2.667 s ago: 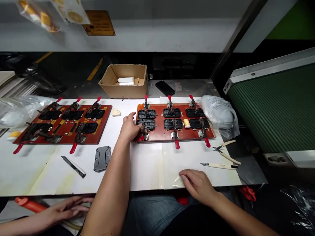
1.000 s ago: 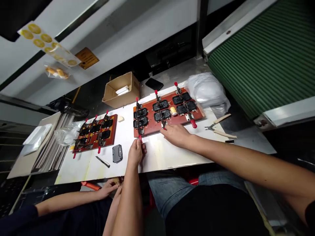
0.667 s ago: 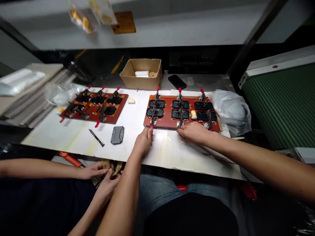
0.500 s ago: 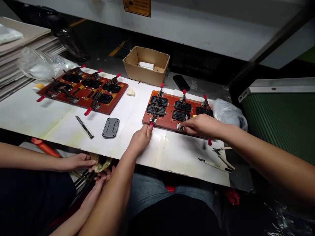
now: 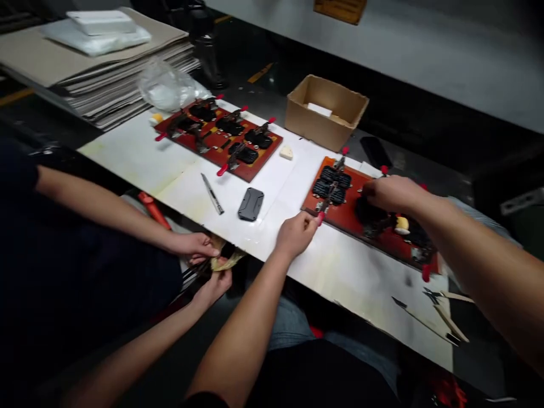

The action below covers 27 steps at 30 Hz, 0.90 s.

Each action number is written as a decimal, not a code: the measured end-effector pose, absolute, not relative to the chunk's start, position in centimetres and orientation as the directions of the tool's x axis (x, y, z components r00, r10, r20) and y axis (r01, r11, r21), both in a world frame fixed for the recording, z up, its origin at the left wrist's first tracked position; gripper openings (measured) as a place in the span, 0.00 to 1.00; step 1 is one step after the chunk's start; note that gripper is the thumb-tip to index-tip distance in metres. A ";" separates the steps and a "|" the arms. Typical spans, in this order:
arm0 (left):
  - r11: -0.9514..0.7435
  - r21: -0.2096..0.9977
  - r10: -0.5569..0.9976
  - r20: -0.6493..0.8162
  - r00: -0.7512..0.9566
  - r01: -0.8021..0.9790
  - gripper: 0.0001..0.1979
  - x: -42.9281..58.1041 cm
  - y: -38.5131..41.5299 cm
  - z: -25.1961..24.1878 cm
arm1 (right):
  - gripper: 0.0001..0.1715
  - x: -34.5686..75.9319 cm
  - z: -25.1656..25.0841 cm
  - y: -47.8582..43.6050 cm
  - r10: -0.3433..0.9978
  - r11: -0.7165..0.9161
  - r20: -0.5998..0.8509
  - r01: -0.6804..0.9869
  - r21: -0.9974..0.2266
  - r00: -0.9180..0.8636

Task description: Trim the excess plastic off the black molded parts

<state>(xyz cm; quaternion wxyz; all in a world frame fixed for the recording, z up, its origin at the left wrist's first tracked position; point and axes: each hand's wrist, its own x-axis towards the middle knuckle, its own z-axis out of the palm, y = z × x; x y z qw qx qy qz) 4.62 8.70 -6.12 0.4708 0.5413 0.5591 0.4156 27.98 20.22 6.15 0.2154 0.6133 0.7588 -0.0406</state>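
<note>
My left hand (image 5: 296,233) is closed on the red handle (image 5: 320,219) of a toggle clamp at the front left of the right-hand red-brown fixture board (image 5: 351,211). Ribbed black plates (image 5: 332,177) lie under that clamp. Over the middle of the same board, my right hand (image 5: 393,194) reaches down with curled fingers by a dark part; the fingertips are blurred and partly hidden. Near its wrist shows a round yellow-and-white piece (image 5: 402,225). A dark grey rectangular case (image 5: 251,204) lies on the white table cover to the left of my left hand.
A second fixture board (image 5: 272,144) with red-handled clamps stands at left. A cardboard box (image 5: 325,110) is behind, a utility knife (image 5: 211,194) in front. Cutting tools (image 5: 446,323) lie at right. At lower left, a co-worker's hands (image 5: 195,246) handle yellowish film (image 5: 229,262).
The view has swung left, so the table appears further right. My right hand has left the front clamp and moved back over the board. My left hand stays on its red handle.
</note>
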 end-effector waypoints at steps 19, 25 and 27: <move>0.552 0.781 0.814 -0.430 0.390 -0.293 0.46 7.5 -3.7 -2.8 | 0.14 34.9 0.9 -8.4 0.994 0.110 0.065 0.688 -0.717 -0.092; 0.642 0.735 0.726 -0.493 0.479 -0.217 0.45 12.4 -5.2 -0.1 | 0.31 46.9 -1.7 -10.1 0.956 -0.292 -0.072 0.908 -0.301 0.283; 0.661 0.721 0.699 -0.490 0.521 -0.208 0.44 13.9 -5.7 0.4 | 0.40 49.4 -2.2 -9.2 0.954 -0.284 -0.169 0.930 -0.234 0.249</move>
